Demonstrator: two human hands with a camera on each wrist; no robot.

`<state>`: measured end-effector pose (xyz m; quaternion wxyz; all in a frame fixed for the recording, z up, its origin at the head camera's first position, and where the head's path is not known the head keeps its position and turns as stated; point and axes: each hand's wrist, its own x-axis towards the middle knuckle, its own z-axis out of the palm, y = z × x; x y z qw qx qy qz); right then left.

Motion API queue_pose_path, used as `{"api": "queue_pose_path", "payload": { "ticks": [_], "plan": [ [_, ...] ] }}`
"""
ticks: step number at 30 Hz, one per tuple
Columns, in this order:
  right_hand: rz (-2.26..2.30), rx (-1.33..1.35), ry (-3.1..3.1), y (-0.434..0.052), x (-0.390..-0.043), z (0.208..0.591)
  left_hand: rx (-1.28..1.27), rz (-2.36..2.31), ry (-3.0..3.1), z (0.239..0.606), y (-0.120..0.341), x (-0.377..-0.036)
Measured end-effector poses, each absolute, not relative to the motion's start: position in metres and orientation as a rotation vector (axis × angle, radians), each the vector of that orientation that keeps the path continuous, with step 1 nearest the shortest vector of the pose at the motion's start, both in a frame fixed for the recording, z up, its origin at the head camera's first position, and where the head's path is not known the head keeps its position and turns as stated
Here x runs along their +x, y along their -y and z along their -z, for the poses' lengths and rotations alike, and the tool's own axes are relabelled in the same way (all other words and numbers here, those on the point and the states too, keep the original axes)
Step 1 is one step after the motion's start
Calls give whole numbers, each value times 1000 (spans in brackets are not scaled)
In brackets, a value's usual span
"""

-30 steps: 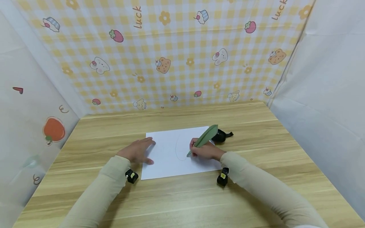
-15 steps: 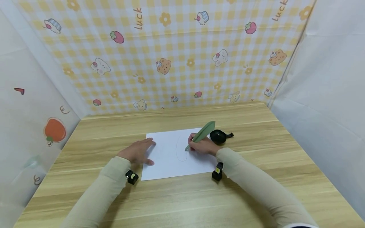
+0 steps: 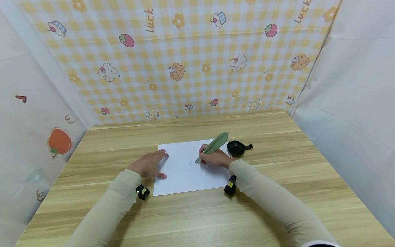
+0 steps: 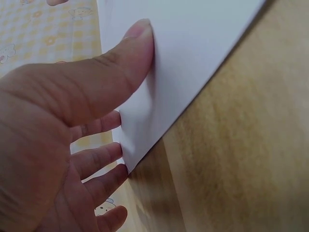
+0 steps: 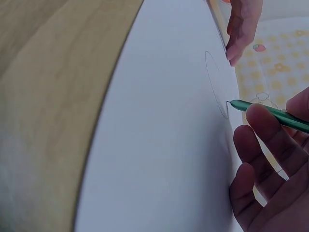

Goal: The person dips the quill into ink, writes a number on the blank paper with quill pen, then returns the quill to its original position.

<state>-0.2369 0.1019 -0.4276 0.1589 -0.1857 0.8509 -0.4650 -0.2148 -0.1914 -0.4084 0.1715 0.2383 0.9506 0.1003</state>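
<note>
A sheet of white paper (image 3: 177, 180) lies on the wooden table. My right hand (image 3: 217, 159) pinches a green leaf-shaped pen (image 3: 217, 143), its leaf end leaning up to the right. In the right wrist view the tip of the pen (image 5: 237, 104) meets the paper at the end of a thin curved line (image 5: 211, 79). My left hand (image 3: 149, 164) rests at the sheet's left edge, fingers spread. The left wrist view has its thumb (image 4: 133, 58) on the paper, with the other fingertips by the edge.
A black rounded object with a short tail (image 3: 236, 148) sits just right of the paper. A yellow checked cloth (image 3: 197, 48) hangs behind the table, with white sheets (image 3: 348, 103) at both sides. Each wrist wears a small black camera (image 3: 143, 191).
My right hand with the pen has moved left and slightly away from me. The drawn line now curves from its bottom up the right side. My left hand has stayed put.
</note>
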Motion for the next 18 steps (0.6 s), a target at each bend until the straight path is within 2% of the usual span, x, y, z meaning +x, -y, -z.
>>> {"api": "queue_pose_path", "payload": {
  "ticks": [18],
  "plan": [
    [1312,-631,-2392,-91,-227,427,667,-320,-2695,407,191,-213]
  ]
}}
